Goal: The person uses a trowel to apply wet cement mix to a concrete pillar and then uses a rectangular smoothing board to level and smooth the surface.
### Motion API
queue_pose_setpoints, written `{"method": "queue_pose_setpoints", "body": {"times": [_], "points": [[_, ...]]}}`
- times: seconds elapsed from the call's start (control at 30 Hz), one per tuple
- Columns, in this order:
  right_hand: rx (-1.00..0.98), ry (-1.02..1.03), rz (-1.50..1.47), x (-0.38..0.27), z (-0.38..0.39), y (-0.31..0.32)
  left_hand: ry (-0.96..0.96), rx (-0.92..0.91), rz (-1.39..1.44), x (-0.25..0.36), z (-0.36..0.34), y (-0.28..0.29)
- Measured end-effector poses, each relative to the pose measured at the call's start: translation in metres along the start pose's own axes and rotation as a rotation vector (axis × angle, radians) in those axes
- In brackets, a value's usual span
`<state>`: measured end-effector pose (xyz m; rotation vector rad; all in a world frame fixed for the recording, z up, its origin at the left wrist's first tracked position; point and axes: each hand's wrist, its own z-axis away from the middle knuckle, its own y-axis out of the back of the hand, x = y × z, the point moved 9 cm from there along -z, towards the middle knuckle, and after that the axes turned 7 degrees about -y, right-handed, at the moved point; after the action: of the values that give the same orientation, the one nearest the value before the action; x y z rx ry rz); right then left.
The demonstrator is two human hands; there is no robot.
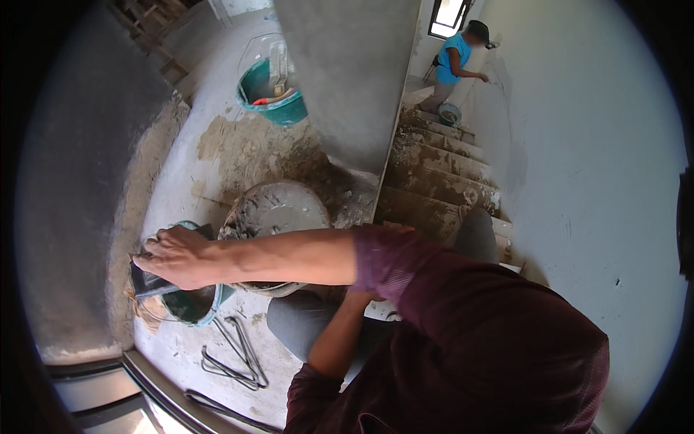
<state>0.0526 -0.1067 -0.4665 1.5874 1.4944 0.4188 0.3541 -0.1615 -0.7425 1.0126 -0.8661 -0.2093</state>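
Trowel [148,283] at lower left, dark blade against grey wall [79,217], just above rim of small green bucket [189,304]. Long axis runs about level, handle toward person, blade tip toward wall. Right hand [177,257], reaching across the body, fingers closed around trowel handle. Left hand hidden under right arm; cannot tell grip. Mortar pan [275,210] just beside bucket. Bent metal rods [238,354] on floor nearby. Another person on stairs [434,173], well apart.

Bare plastered walls [593,181], a dusty concrete floor [210,155] and mortar-stained stairs [441,170] under a daylit window [450,14]
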Motion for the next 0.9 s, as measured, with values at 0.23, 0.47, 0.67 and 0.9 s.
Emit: {"method": "queue_pose_setpoints", "body": {"times": [0.23,0.47,0.67,0.9], "points": [[0.598,-0.227,-0.323,0.091,0.246,0.198,-0.087,-0.464,0.011,-0.017,-0.017,-0.106],[0.928,-0.470,0.019,0.191,0.323,0.322,-0.091,-0.645,0.176,-0.009,-0.013,-0.129],[1.011,-0.236,0.039,0.210,0.270,0.347,0.115,-0.350,0.153,0.003,0.034,-0.063],[0.906,-0.483,-0.120,0.261,0.368,0.213,0.451,0.341,-0.250,0.033,0.143,0.075]]}}
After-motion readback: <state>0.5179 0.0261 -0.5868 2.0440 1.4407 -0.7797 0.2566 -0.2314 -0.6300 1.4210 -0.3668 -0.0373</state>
